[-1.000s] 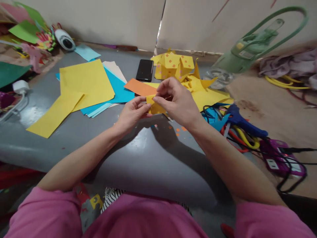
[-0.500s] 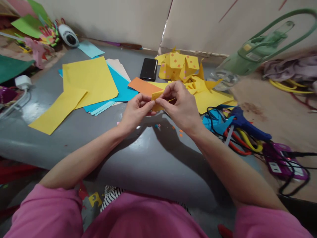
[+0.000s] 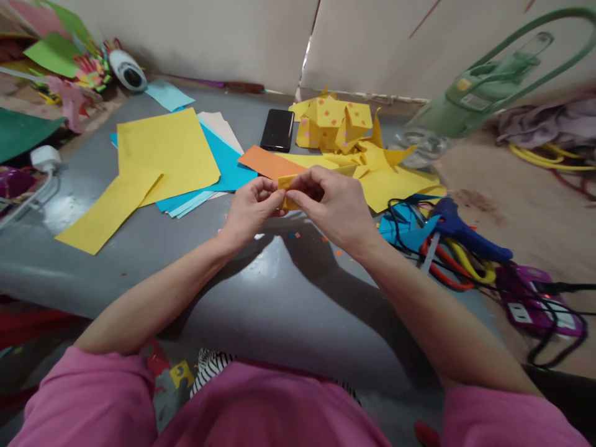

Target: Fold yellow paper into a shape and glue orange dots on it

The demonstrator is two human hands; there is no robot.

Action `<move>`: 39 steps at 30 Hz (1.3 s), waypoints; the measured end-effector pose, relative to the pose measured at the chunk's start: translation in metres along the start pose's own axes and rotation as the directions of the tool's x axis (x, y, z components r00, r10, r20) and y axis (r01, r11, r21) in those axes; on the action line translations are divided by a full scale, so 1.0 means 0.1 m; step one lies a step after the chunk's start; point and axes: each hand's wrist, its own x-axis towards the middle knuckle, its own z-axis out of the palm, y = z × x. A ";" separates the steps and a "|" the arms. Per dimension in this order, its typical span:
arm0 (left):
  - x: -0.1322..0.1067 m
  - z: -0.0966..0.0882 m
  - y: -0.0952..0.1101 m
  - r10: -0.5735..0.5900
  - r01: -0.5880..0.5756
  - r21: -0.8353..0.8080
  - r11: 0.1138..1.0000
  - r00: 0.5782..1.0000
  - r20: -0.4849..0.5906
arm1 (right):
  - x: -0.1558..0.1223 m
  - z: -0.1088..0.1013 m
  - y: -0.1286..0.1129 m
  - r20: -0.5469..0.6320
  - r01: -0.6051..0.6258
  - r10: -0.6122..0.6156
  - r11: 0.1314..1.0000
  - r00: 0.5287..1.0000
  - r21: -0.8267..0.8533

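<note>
Between both hands is a small folded piece of yellow paper, raised above the grey table. My left hand pinches its left side with thumb and fingers. On the right side, my right hand grips it the same way, covering much of the piece. Just behind the hands lies an orange paper strip. Farther back, yellow folded paper shapes with orange and pink spots stand beside loose yellow paper.
Yellow sheets overlap blue paper at the left. A black phone-like device lies at the back. Right of my hands are a blue glue gun, scissors, a purple power strip with cables, and a green bottle.
Both hands have shifted slightly, the right one lowering and flattening its fingers over the folded yellow paper. The paper sits a little farther left. The surrounding things stay in place.
</note>
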 end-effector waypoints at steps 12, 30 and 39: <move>0.01 0.00 -0.03 0.029 -0.029 0.022 0.999 1.000 -0.010 | 0.04 0.01 0.07 -0.007 0.054 -0.056 0.990 0.998 -0.132; 0.02 0.00 -0.11 0.066 -0.059 -0.117 0.991 0.996 0.063 | 0.09 0.03 0.07 -0.036 -0.039 0.040 0.998 0.999 0.042; -0.01 0.00 -0.11 0.118 -0.111 -0.066 0.992 0.988 0.097 | 0.06 0.04 0.06 -0.072 -0.038 0.036 0.999 0.997 -0.034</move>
